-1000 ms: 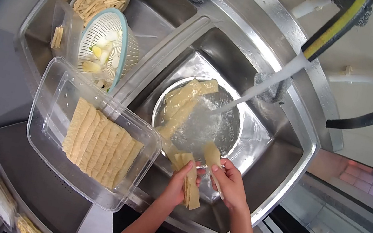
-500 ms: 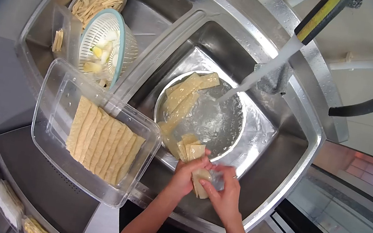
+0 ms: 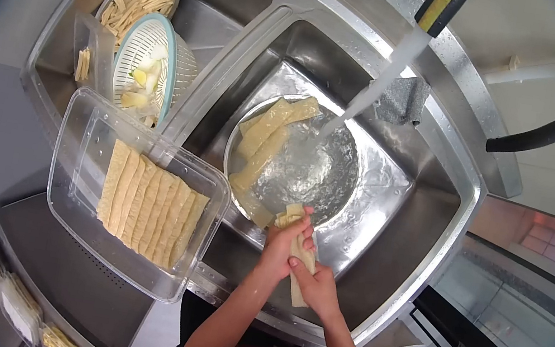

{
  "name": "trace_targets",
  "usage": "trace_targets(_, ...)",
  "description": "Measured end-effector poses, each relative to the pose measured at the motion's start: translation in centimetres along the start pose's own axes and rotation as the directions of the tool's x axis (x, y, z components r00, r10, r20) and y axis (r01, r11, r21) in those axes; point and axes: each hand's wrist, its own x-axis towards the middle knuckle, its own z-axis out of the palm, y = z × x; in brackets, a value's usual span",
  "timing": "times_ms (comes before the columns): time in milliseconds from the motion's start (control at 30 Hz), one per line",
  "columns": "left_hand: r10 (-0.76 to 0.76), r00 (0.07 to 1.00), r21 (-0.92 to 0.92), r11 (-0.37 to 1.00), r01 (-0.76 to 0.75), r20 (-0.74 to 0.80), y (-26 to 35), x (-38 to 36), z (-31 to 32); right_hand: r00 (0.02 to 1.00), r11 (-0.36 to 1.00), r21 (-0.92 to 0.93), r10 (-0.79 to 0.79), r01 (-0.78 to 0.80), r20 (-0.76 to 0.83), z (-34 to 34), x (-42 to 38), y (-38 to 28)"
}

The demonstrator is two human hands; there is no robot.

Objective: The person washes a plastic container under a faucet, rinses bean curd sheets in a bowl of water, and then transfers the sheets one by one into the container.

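Note:
My left hand [image 3: 287, 242] is wrapped around a small bundle of flat beige tofu-skin strips [image 3: 299, 296], whose upper ends poke out above the fingers. Just below, my right hand [image 3: 318, 290] closes on the same bundle, and its lower end hangs past the thumb. Both hands are over the near edge of a round metal bowl [image 3: 358, 175] in the sink. More wet tofu-skin strips [image 3: 268, 147] lie along the bowl's left side, partly under water. A stream of water [image 3: 378, 88] runs into the bowl from the black and yellow faucet [image 3: 443, 9].
Left of the bowl, a clear plastic container [image 3: 211, 236] holds a neat row of folded tofu skin [image 3: 150, 204]. The other basin has a blue-rimmed colander [image 3: 171, 77] and a bowl of cut sticks [image 3: 141, 3]. A grey cloth [image 3: 402, 100] hangs over the sink's far edge.
My right hand has come lower and closer in, now gripping the bundle below my left hand. The bundle looks longer and straighter. The whole view has shifted slightly.

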Motion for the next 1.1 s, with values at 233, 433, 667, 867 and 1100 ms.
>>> trace_targets(233,-0.020,0.971,0.043,0.999,0.031,-0.238,-2.2,0.3,0.2,0.999,1.000,0.002,0.028,-0.028,-0.021,-0.8,-0.4,1.8)
trace_targets(433,0.055,0.998,0.098,0.994,-0.052,-0.021,-0.9,-4.5,8.5,0.937,0.962,-0.006,-0.266,0.272,-0.226,-3.1,-5.1,-2.8)
trace_targets(667,-0.351,0.925,0.216,0.924,0.317,0.146,-4.6,-1.6,3.6,0.984,0.956,0.286,0.112,-0.069,-0.140,-3.9,-3.9,-0.2)
trace_targets(867,-0.195,0.939,0.214,0.967,0.137,0.282,-0.7,-8.2,1.6,0.982,0.964,0.238,-0.081,0.121,-0.173,1.7,-7.3,-1.5)
trace_targets(1100,-0.278,0.926,0.234,0.947,0.220,0.257,11.8,-12.9,-1.8,0.713,0.710,-0.226,-0.696,0.667,-0.081,9.1,-7.2,-6.2)
